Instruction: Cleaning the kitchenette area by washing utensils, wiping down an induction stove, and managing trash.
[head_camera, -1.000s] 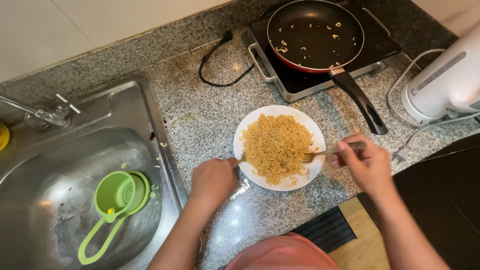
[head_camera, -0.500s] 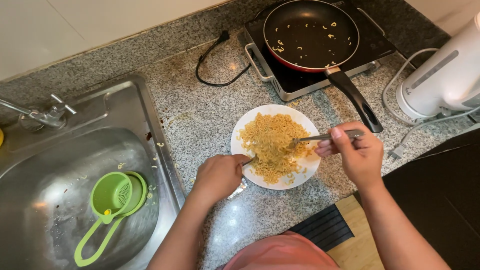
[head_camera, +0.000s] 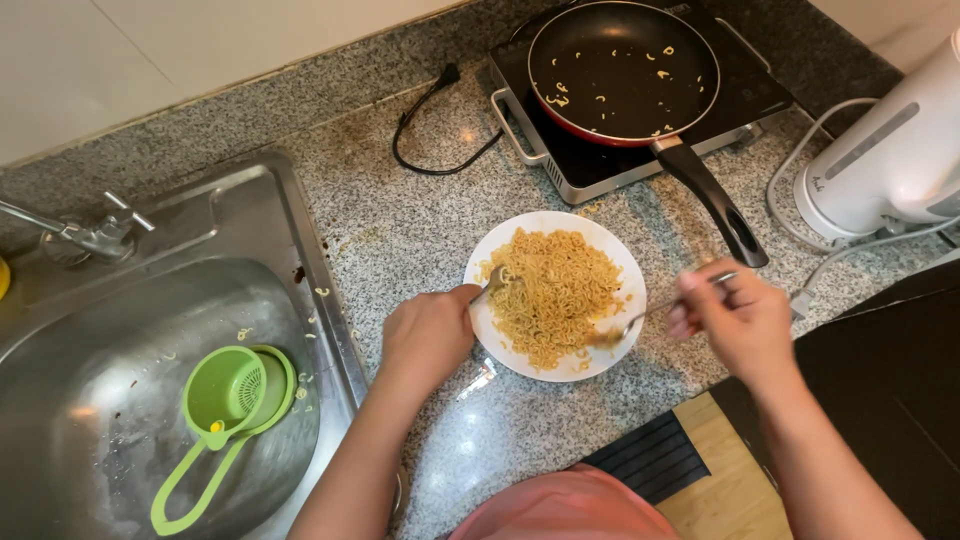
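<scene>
A white plate heaped with yellow noodles sits on the speckled granite counter in front of me. My left hand is at the plate's left rim, gripping a metal utensil whose tip pokes into the noodles. My right hand hovers to the right of the plate and holds a fork by its handle, its tines in the noodles at the plate's lower right edge.
Behind the plate a black frying pan with noodle scraps rests on a portable cooktop, handle pointing toward my right hand. A white appliance stands at right. The steel sink at left holds a green strainer.
My right hand has swung the fork from the plate's upper right down to its lower right edge. My left hand has stayed at the plate's left rim.
</scene>
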